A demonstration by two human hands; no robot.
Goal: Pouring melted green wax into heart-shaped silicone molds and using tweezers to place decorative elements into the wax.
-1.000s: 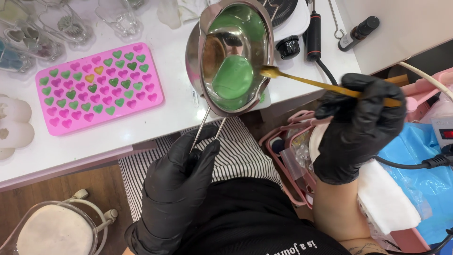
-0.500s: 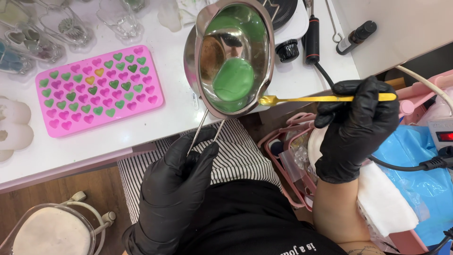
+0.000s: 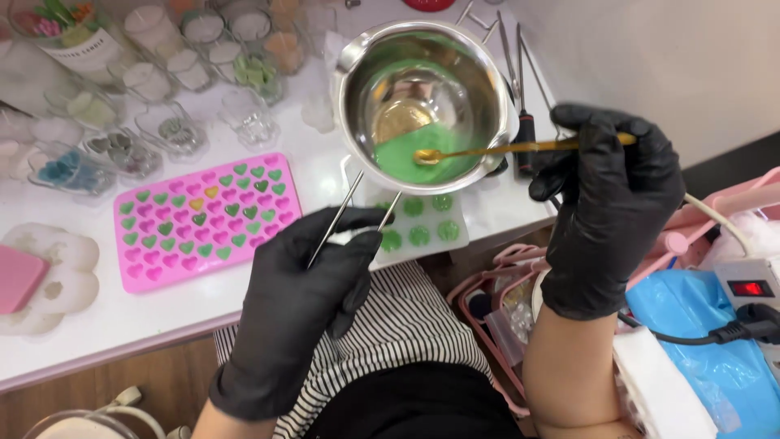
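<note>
My left hand point(image 3: 305, 301), in a black glove, grips the wire handle of a small steel melting pot point(image 3: 422, 102) and holds it tilted above the table. Green liquid wax point(image 3: 422, 154) pools at the pot's low side. My right hand point(image 3: 609, 199), also gloved in black, holds a gold spoon point(image 3: 496, 150) whose bowl dips into the green wax. Under the pot lies a white mold point(image 3: 422, 228) with round green-filled cavities. To the left sits a pink heart mold point(image 3: 203, 215), with many hearts filled green and one yellow.
Several small glass jars point(image 3: 175, 134) crowd the back of the white table point(image 3: 154, 305). A white flower-shaped mold point(image 3: 61, 272) with a pink block lies at the far left. Metal tools point(image 3: 520, 89) lie behind the pot. At right are a pink basket point(image 3: 487, 297), blue plastic and a power strip point(image 3: 751, 289).
The pot has moved away from over the pink mold and now sits above the white mold. The spoon, earlier outside the rim, now dips into the wax.
</note>
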